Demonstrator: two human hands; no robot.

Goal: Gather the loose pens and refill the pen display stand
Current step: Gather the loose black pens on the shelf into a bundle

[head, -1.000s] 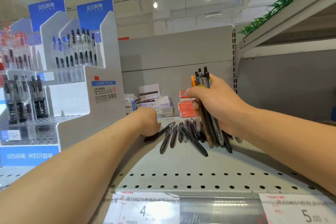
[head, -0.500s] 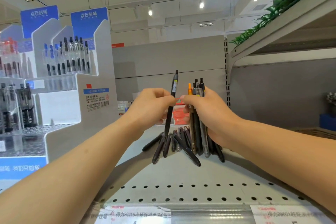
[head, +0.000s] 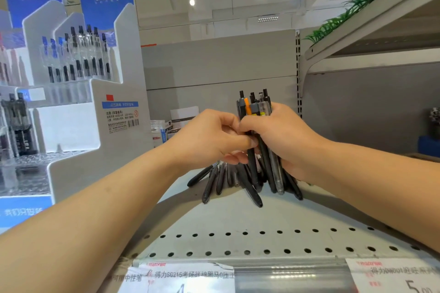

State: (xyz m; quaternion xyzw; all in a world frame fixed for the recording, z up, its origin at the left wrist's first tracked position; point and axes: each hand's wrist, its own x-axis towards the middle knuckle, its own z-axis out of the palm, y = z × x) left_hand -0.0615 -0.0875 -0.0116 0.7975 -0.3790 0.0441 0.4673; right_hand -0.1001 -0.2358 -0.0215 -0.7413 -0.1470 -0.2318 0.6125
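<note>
Head view, only cam: right hand (head: 283, 140) is wrapped around an upright bundle of pens (head: 256, 107), caps/clickers poking out above the fist, tips fanning out below toward the shelf (head: 238, 223). Left hand (head: 209, 138) is pressed up against it, thumb and fingers pinching a black pen (head: 252, 162) at the bundle's near edge; looks like it's feeding that pen into the right-hand grip, tho exact finger contact is partly hidden. To do this step well imo: slide the pen in parallel w/ the rest, same end up, loosen the right fist only slightly so nothing slips out the bottom, then re-squeeze before the left lets go. Bundle is already thick, so drop risk grows w/ each add. Loose pens (head: 219, 181) lie on the shelf just below and behind both hands, fanned dark barrels, some partly covered by the bundle tips; not touching the hands afaict. Pen display stand (head: 119, 126) sits well to the left of the left forearm, upper tiers partly stocked, lower tier blurry. Gathering not yet done, refill not started.
</note>
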